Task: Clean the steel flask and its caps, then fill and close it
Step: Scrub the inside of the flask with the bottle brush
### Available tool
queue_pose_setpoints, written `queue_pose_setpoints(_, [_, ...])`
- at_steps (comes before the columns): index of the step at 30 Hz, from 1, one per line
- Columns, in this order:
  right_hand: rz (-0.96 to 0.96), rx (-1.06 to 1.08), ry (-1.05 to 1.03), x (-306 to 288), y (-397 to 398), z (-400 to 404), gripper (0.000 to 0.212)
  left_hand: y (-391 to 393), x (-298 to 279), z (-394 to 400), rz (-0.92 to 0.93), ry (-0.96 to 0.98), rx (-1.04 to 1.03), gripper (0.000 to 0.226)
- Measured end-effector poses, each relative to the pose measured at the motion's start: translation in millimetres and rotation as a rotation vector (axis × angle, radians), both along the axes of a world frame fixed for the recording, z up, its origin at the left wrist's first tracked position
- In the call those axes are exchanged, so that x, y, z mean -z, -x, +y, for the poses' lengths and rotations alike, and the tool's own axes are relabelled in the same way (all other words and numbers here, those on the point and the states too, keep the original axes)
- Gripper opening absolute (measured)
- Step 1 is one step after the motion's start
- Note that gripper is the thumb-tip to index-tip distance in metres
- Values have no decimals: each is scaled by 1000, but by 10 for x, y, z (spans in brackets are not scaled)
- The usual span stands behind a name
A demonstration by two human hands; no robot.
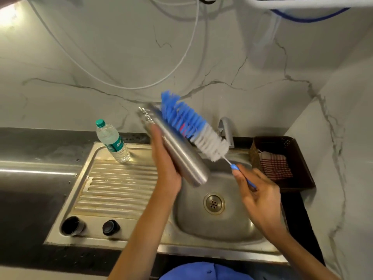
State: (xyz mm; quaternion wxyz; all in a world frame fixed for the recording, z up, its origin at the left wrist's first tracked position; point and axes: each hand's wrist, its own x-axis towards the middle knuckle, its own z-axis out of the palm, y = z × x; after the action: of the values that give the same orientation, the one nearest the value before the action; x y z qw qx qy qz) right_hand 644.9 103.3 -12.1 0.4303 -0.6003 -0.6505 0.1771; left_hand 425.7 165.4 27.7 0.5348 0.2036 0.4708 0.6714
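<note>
My left hand (165, 162) grips the steel flask (179, 150) around its middle and holds it tilted over the sink (232, 223), its open threaded neck up and to the left. My right hand (256, 190) holds the thin blue handle of a bottle brush (191, 126). The brush's blue and white bristles lie along the flask's far side, outside it. Two black caps stand on the sink's front left ledge: a larger one (73, 225) and a smaller one (110, 227).
A clear plastic water bottle (112, 141) with a green cap stands at the back of the ribbed drainboard (117, 184). A steel tap (227, 130) rises behind the basin. A dark basket (298, 158) holding a red checked cloth (276, 166) sits to the right.
</note>
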Motion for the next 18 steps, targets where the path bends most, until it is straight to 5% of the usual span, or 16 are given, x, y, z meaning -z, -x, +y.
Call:
queue_pose_setpoints(4, [-15, -16, -36, 45, 34, 8, 24, -104, 38, -123, 18, 61, 40, 81])
queue_pose_setpoints(10, [-45, -30, 48, 196, 16, -321, 25, 248, -19, 61, -131, 73, -243, 62])
queue_pose_setpoints(15, [13, -19, 33, 158, 261, -161, 25, -111, -72, -138, -96, 50, -155, 77])
queue_pose_setpoints(18, [-43, -43, 49, 251, 46, -407, 29, 260, -254, 47, -153, 5, -314, 71])
